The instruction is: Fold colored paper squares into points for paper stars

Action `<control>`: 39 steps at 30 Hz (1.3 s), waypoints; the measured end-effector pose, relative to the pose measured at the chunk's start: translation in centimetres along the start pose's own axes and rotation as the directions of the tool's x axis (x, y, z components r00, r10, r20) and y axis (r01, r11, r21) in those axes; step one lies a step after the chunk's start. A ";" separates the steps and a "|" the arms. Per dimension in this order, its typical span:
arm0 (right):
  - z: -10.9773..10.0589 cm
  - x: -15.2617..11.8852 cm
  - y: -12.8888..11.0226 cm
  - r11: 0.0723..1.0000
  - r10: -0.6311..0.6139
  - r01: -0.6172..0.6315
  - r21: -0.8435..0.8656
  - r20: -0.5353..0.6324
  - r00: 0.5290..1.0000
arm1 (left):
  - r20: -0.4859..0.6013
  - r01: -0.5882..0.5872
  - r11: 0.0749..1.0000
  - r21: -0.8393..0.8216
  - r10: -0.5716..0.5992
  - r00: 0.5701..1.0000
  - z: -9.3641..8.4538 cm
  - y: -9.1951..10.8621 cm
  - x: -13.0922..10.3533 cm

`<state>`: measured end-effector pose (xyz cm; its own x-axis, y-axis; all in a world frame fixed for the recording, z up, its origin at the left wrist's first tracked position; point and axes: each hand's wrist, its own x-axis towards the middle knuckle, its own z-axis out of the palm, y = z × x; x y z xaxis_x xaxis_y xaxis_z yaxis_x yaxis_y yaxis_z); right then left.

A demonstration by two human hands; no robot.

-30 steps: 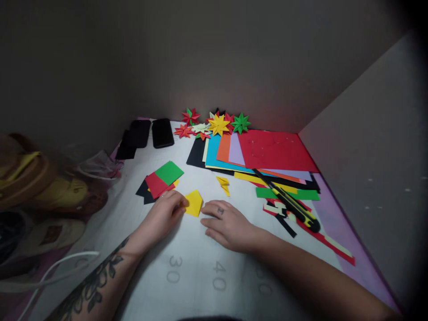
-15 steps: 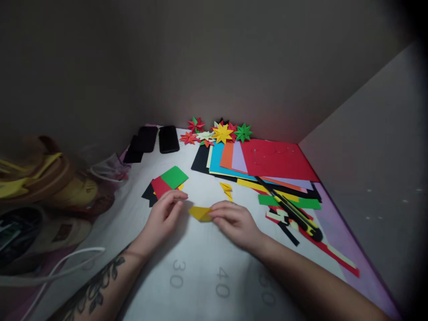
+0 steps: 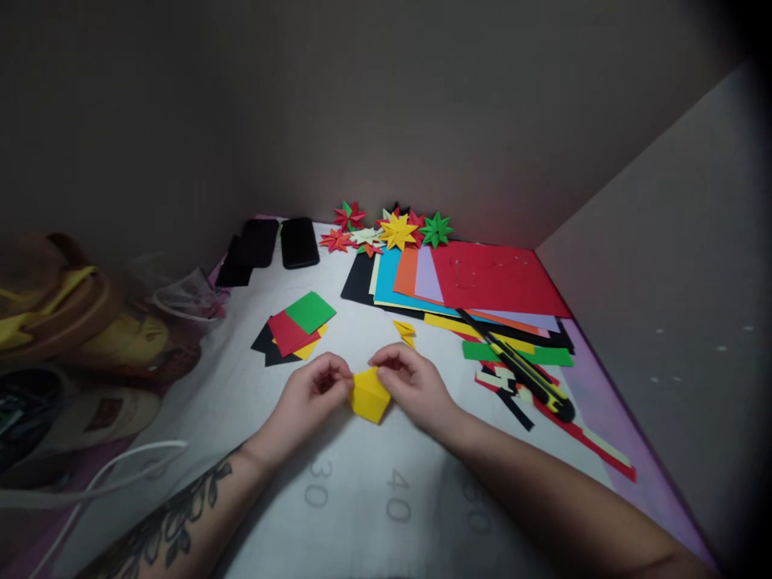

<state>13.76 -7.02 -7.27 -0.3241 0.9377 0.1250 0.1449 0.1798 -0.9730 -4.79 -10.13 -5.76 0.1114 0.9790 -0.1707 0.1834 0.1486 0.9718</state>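
A partly folded piece of yellow paper [image 3: 370,396] is held up between my two hands, a crease running across it. My left hand [image 3: 314,392] pinches its left corner between thumb and fingers. On the other side, my right hand [image 3: 417,388] grips the upper right edge. Just beyond my right fingers lie small folded yellow paper pieces [image 3: 404,329], partly hidden by that hand. Past my left hand rests a pile of paper squares, with a green square [image 3: 310,312] and a red square [image 3: 292,333] over yellow and black ones.
Folded paper stars, one of them yellow [image 3: 398,232], stand along the wall. Coloured sheets, topped by a red sheet [image 3: 500,277], lie back right. A utility knife [image 3: 531,378] rests among paper strips. A black phone [image 3: 300,243] lies back left; a white cable [image 3: 121,457] curves at left.
My left hand has come in and taken hold of the yellow paper, which my right hand held alone before. The paper has turned so its broad face shows. The view has shifted slightly.
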 end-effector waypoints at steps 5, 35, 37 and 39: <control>-0.4 -0.2 0.2 0.978 -0.174 0.166 -0.126 -0.052 0.983 | -0.230 0.089 0.982 -0.164 -0.125 0.965 -0.7 -0.5 0.5; 0.6 -0.7 -0.1 0.968 0.008 0.022 0.249 -0.120 0.993 | -0.214 -0.225 0.965 0.137 0.250 0.944 -0.1 0.5 -0.5; 0.7 -0.8 -0.2 0.967 0.012 0.022 0.254 -0.132 0.991 | -0.215 -0.220 0.969 0.109 0.239 0.947 0.1 0.5 -0.6; 0.8 -0.8 -0.4 0.964 0.027 0.012 0.265 -0.142 0.989 | -0.216 -0.208 0.974 0.088 0.222 0.951 0.2 0.4 -0.7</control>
<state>13.26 -8.10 -7.11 -0.1840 0.9750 0.1250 -0.1123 0.1055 -0.9881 -4.63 -10.80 -5.28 -0.0638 0.9940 0.0888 0.2413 -0.0710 0.9679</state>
